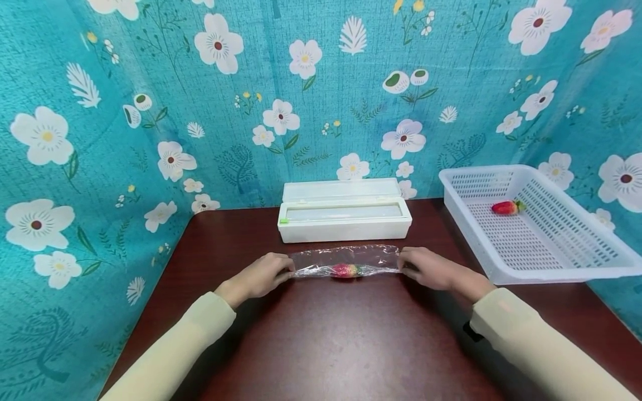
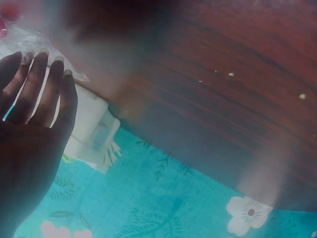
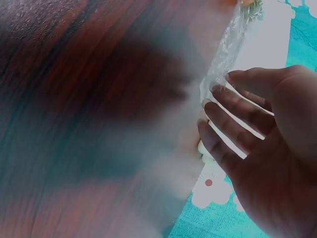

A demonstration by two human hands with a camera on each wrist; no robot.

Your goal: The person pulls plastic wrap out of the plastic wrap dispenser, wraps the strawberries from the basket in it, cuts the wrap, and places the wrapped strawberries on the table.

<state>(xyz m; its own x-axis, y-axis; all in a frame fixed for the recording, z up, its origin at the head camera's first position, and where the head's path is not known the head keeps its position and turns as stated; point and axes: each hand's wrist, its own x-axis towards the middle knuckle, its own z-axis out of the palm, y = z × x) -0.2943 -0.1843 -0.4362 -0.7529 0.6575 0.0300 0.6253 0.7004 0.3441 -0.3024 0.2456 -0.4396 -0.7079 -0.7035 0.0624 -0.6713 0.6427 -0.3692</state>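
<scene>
A strawberry (image 1: 345, 271) lies wrapped in clear plastic film (image 1: 321, 258) in the middle of the dark table, its leafy end toward the right. The film stretches sideways between both hands, gathered along the near edge and flatter behind the fruit. At the film's left end, my left hand (image 1: 263, 274) pinches it between thumb and fingertips. My right hand (image 1: 430, 268) pinches the opposite end; in the right wrist view the thumb and index finger meet on the film (image 3: 225, 64), the other fingers extended beside it.
Just behind the film stands a long white dispenser box (image 1: 346, 230) with its lid raised and a green tab at its left. A white slotted basket (image 1: 567, 274) at the right holds another strawberry (image 1: 506, 208). Floral teal cloth (image 1: 331, 139) hangs behind and at both sides.
</scene>
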